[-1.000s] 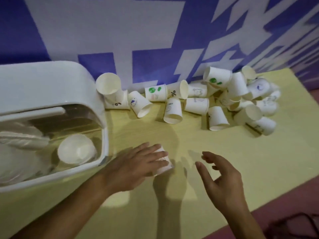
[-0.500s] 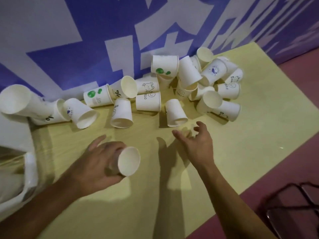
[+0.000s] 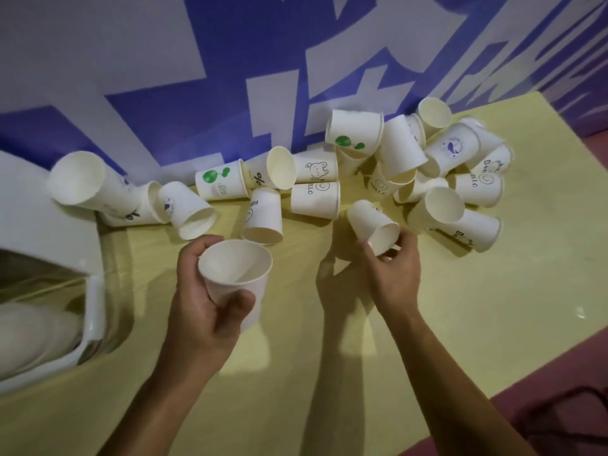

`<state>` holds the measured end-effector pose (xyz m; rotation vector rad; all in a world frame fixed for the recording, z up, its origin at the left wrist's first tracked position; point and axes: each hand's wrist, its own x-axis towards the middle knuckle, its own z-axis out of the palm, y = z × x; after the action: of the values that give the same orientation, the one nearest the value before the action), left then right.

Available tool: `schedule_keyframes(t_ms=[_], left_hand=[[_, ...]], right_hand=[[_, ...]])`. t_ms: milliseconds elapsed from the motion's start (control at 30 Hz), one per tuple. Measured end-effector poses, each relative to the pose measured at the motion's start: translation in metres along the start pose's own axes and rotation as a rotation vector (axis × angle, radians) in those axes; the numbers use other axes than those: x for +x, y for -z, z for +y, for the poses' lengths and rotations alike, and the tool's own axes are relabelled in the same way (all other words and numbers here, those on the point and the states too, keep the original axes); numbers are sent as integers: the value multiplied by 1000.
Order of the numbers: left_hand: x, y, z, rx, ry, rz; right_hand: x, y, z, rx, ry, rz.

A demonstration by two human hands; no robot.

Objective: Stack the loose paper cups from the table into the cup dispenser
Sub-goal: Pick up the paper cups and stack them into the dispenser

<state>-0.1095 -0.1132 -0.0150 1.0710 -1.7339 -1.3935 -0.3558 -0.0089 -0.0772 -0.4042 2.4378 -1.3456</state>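
1. The left hand is wrapped around an upright paper cup, mouth facing up, thumb pressed across its front wall.
2. The right hand is closing its fingertips on the rim of a second cup that lies tipped on its side. Its long axis runs from the mouth at the hand up and away to the left toward the wall, with the base the far end.
3. That is what the next move looks to hinge on: the tipped cup sits just right of the upright one, so it would need turning base-down to nest inside.
4. The cup dispenser is a smooth white plastic housing at the left edge of the table, nearer the left hand. Its opening is only partly in view, so I can't say how many cups it holds.
5. The remaining loose cups lie jumbled along the blue and white wall, most on their sides, some piled on each other at the right end.
6. They are thin white paper, tapered, with rolled rims. Some carry green dots, a bear face or "HELLO" lettering.
7. The table is matte pale yellow.
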Motion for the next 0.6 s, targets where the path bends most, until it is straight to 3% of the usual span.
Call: schedule_keyframes(t_ms=[300, 600], left_hand=[[-32, 70, 16, -175, 63, 169], [-83, 175, 18, -156, -2, 302]], right_hand=[[-85, 24, -57, -32, 170, -141], [-175, -31, -119, 43, 339, -374]])
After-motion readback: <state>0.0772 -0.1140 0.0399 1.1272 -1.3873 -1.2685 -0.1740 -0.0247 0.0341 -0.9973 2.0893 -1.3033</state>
